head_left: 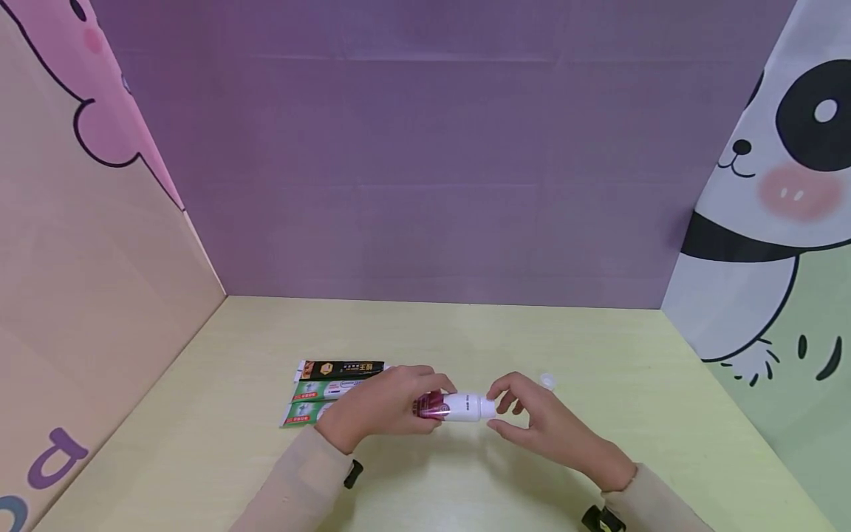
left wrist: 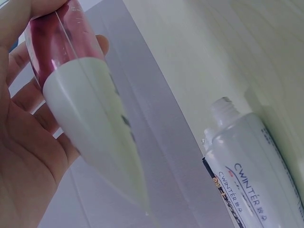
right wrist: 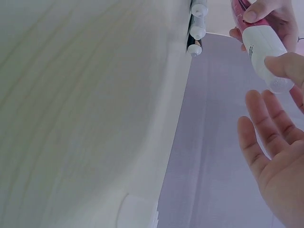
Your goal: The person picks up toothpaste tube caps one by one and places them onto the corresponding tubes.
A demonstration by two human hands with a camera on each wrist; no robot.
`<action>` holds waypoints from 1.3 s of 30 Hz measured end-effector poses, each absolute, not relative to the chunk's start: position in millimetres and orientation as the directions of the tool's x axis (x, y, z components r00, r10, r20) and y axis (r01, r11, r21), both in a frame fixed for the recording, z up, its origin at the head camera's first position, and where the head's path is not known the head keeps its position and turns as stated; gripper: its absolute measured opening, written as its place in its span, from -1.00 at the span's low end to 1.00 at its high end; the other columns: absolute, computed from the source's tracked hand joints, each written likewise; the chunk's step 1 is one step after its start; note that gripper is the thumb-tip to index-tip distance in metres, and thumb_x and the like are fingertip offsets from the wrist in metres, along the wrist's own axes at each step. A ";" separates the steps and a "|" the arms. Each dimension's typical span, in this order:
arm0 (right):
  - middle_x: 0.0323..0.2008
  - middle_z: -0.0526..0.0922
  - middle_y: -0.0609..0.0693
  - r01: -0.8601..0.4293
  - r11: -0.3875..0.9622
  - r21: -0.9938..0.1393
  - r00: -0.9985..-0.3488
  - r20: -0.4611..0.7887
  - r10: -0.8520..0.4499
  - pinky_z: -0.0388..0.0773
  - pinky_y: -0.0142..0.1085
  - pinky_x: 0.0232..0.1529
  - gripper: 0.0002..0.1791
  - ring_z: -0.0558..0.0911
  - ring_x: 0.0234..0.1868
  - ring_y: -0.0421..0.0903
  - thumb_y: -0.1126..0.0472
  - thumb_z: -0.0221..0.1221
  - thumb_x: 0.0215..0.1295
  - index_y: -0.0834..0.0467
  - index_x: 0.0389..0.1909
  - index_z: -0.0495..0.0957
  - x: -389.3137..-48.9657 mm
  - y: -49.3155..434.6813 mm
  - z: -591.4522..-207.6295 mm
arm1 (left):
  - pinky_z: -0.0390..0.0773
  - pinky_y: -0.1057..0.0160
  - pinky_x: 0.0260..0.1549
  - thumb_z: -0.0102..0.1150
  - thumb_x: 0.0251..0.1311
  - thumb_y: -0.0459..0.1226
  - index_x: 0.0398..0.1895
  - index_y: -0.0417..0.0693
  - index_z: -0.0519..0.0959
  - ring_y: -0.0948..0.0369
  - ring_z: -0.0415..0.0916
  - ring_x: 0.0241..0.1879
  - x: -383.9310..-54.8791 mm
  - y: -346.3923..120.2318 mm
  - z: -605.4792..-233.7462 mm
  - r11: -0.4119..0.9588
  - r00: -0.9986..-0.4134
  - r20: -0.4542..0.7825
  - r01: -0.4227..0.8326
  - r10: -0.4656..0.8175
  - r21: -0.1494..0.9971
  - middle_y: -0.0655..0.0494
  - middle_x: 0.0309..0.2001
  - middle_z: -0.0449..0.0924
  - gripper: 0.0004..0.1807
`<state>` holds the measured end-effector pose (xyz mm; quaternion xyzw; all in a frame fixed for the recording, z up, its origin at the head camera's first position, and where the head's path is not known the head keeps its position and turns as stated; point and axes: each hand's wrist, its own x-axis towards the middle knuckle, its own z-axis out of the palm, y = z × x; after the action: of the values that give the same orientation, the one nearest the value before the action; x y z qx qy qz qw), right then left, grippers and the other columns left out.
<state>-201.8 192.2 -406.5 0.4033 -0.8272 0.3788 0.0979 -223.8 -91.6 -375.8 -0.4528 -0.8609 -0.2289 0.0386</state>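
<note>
- The left hand (head_left: pixel 382 406) grips the pink, crimped end of a small white tube (head_left: pixel 459 406), fingers (left wrist: pixel 28 137) curled round it; the left wrist view shows the palm wrapped behind the pink section.
- The tube is held just above the bench (head_left: pixel 465 332), near the middle of its near edge, with its long axis running left to right and the nozzle end pointing toward the right hand (head_left: pixel 538 421).
- The right hand meets that nozzle end: thumb and forefinger close on the tip in the head view, while the right wrist view shows one fingertip (right wrist: pixel 285 64) on the neck and the other fingers spread and relaxed. Whether this is a firm pinch or only a touch, I cannot tell.
- The neck looks bare, so the tube appears uncapped. A small white cap (head_left: pixel 547 380) lies on the bench just beyond the right hand, toward the far edge; the right hand is clearly the nearer one to it.
- Three more tubes (head_left: pixel 332 388), one black and two green and white, lie side by side on the bench under and behind the left hand, toward the left edge, their long axes also left to right.
</note>
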 end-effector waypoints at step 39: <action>-0.56 0.60 -0.25 -0.590 0.530 -0.609 -0.781 0.264 -0.567 0.22 -0.46 -0.60 -0.71 0.25 -0.64 -0.37 0.08 0.02 0.57 0.03 -0.38 0.58 -201.6 191.4 -400.1 | 0.49 0.49 -0.37 0.41 0.14 -0.25 0.00 0.07 0.62 0.40 0.43 -0.39 -222.6 -89.8 -373.2 0.461 -0.571 0.277 0.805 0.773 0.373 0.29 -0.28 0.53 -0.66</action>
<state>-201.6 191.4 -400.1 0.3307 -0.8744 0.3546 0.0166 -222.6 -89.8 -373.2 -0.4621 -0.8540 -0.2367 0.0342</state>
